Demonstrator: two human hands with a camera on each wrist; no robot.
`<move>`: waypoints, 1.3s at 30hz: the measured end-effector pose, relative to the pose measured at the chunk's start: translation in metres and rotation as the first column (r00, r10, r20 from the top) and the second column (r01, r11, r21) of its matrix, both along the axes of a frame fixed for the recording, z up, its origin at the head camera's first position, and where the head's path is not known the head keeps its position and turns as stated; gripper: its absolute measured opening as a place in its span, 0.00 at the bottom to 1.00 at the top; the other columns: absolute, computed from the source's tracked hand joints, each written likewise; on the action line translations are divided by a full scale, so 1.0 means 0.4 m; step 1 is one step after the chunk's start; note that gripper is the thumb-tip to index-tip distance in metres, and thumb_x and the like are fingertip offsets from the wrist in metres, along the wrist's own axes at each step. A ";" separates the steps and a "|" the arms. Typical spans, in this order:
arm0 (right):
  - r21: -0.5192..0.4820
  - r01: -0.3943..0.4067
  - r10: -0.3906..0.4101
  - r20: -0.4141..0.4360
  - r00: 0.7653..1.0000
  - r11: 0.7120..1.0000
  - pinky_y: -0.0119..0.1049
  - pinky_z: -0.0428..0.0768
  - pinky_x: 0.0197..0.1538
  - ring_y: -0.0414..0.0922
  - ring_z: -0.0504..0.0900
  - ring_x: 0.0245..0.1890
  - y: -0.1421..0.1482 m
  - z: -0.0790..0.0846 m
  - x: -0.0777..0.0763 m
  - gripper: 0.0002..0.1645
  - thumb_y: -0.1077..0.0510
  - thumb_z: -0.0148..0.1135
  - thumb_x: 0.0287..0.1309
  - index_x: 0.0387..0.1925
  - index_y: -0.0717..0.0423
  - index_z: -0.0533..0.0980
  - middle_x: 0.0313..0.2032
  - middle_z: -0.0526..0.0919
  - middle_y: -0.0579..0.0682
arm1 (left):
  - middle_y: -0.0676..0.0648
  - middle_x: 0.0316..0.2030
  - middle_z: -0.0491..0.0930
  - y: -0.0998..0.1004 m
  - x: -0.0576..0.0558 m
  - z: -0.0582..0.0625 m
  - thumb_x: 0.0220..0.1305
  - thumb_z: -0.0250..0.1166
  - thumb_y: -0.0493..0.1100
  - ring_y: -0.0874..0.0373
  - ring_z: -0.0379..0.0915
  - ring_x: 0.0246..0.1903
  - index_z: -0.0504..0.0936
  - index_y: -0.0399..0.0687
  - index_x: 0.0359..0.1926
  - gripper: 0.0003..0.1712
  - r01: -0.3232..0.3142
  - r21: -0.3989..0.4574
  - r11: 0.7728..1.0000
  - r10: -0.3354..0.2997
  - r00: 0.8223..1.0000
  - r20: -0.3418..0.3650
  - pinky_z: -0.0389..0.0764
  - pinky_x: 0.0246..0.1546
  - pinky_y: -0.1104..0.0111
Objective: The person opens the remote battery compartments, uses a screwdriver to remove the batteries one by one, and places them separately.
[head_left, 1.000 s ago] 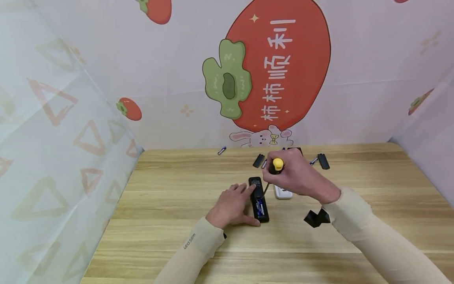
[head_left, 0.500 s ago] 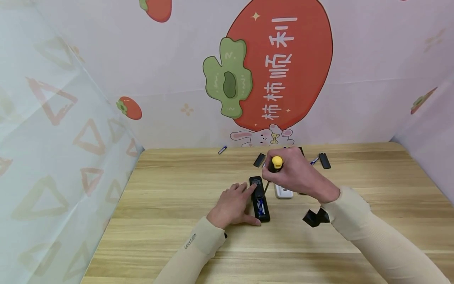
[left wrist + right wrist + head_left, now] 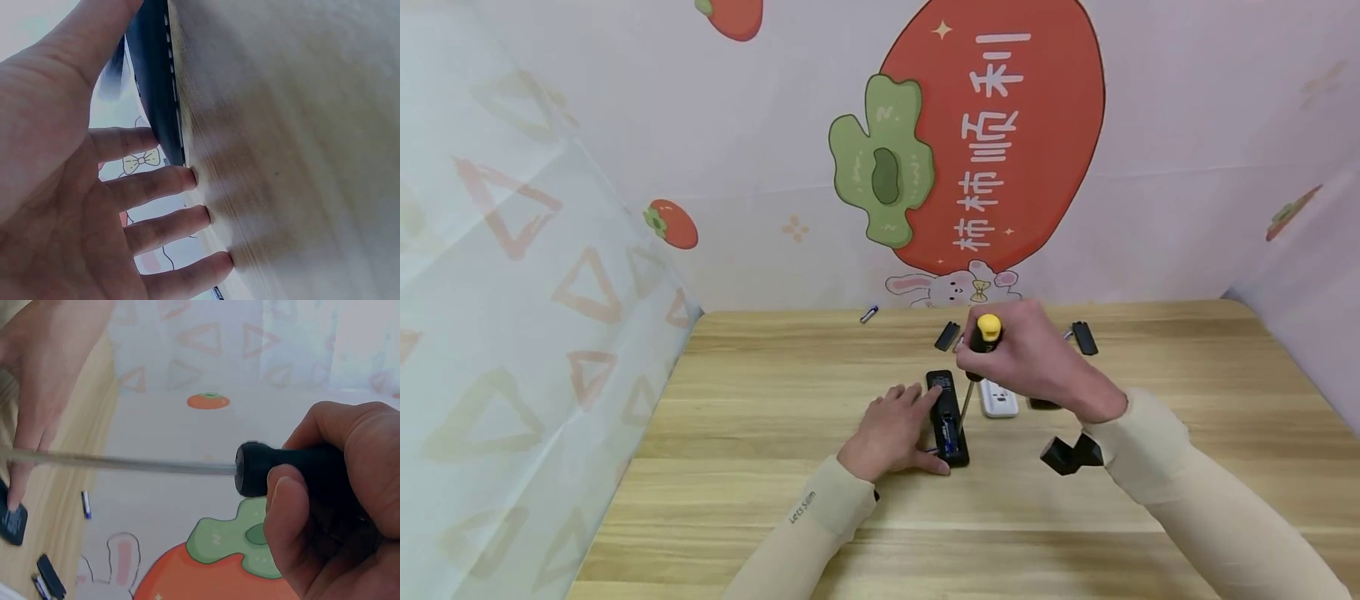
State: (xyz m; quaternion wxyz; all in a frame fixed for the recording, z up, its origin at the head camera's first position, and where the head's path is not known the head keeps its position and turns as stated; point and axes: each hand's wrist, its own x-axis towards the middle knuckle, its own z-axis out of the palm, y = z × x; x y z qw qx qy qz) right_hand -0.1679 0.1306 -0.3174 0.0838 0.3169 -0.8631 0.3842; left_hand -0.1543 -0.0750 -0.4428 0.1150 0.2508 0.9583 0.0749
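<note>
A black remote control (image 3: pixel 946 404) lies back side up on the table, its battery compartment uncovered. My left hand (image 3: pixel 887 433) rests beside it, index finger on its upper part and thumb at its near end. The other fingertips (image 3: pixel 219 262) touch the tabletop in the left wrist view. In my right hand (image 3: pixel 1030 354) I grip a screwdriver (image 3: pixel 988 329) by its black and yellow handle. Its long shaft slants down to the compartment's right side. A blue battery (image 3: pixel 950 433) shows inside. A thin blue end (image 3: pixel 931 451) juts out left of the remote, near my thumb.
A white device with a socket-like face (image 3: pixel 999 400) lies right of the remote. Black battery covers (image 3: pixel 947 336) (image 3: pixel 1084 337) and a loose battery (image 3: pixel 869 314) lie toward the back. My right hand partly hides a dark object (image 3: pixel 1045 403). A printed cloth wall stands behind.
The screwdriver tip has moved toward the near end of the compartment, and my right hand has risen slightly. A blue end now juts out at the remote's left side. My left hand stays put.
</note>
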 end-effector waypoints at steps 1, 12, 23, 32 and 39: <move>0.003 0.006 -0.006 0.002 1.000 1.000 0.33 0.72 0.25 0.39 0.72 0.17 0.000 0.003 -0.001 0.14 0.67 0.67 0.54 0.22 0.45 0.78 0.20 0.78 0.38 | 0.40 0.73 0.64 -0.001 -0.001 0.000 0.46 0.74 0.75 0.40 0.61 0.70 0.58 0.55 0.79 0.65 0.000 0.000 1.000 0.000 1.000 0.000 0.72 0.62 0.44; -0.011 0.041 -0.041 -0.026 0.999 0.999 0.33 0.73 0.24 0.38 0.73 0.16 0.018 0.007 0.002 0.11 0.66 0.69 0.55 0.25 0.46 0.81 0.20 0.78 0.39 | 0.41 0.74 0.63 0.000 -0.003 0.003 0.46 0.74 0.75 0.40 0.60 0.71 0.58 0.56 0.79 0.65 -0.007 -0.016 1.000 0.007 1.000 0.016 0.70 0.63 0.44; -0.033 0.066 -0.067 -0.029 0.997 0.997 0.34 0.78 0.28 0.38 0.77 0.21 0.034 -0.004 0.013 0.11 0.66 0.70 0.56 0.24 0.47 0.81 0.23 0.81 0.38 | 0.41 0.74 0.62 0.002 -0.004 0.008 0.45 0.74 0.75 0.41 0.59 0.71 0.58 0.57 0.80 0.65 -0.018 -0.023 1.000 0.018 0.999 0.039 0.70 0.64 0.44; -0.073 0.086 -0.090 -0.055 0.994 0.994 0.33 0.76 0.28 0.38 0.76 0.22 0.045 -0.010 0.027 0.14 0.65 0.71 0.56 0.23 0.45 0.79 0.22 0.80 0.36 | 0.41 0.75 0.61 0.005 -0.002 0.011 0.45 0.75 0.74 0.41 0.58 0.72 0.57 0.57 0.80 0.66 -0.022 -0.019 1.000 0.023 0.998 0.050 0.68 0.65 0.44; -0.091 0.114 -0.116 -0.017 0.993 0.989 0.33 0.76 0.28 0.40 0.76 0.21 0.052 -0.010 0.038 0.14 0.65 0.71 0.56 0.23 0.44 0.79 0.22 0.79 0.39 | 0.41 0.75 0.61 0.005 -0.001 0.011 0.45 0.75 0.74 0.41 0.58 0.72 0.57 0.57 0.80 0.66 -0.028 -0.024 0.999 0.029 0.998 0.054 0.68 0.65 0.44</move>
